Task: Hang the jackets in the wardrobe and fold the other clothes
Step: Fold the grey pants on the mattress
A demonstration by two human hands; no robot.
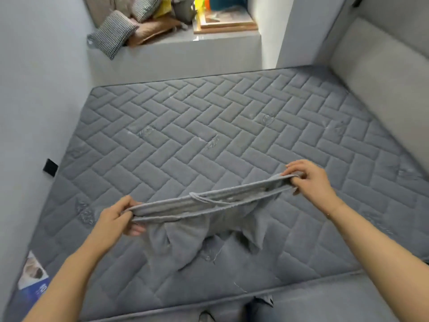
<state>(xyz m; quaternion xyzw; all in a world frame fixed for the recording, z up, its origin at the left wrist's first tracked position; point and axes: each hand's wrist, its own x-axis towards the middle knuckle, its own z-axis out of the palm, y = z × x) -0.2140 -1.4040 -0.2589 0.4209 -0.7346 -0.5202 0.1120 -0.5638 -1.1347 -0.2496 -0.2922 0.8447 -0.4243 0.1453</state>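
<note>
So I've got my left hand [116, 217] and right hand [308, 180] each pinching an end of the waistband on these grey shorts [204, 219], fingers clamped on the fabric, legs drooping onto the mattress [209, 126]. My worry: the legs are bunched, so laying it down now probably folds in creases. Cushions [113, 33] sit way back on the ledge.

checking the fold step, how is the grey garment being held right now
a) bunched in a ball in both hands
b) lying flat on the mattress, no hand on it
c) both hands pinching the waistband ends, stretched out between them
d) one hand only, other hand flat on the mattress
c: the left hand and the right hand each pinch one end of the grey garment, its waistband stretched between them above the mattress.
</note>
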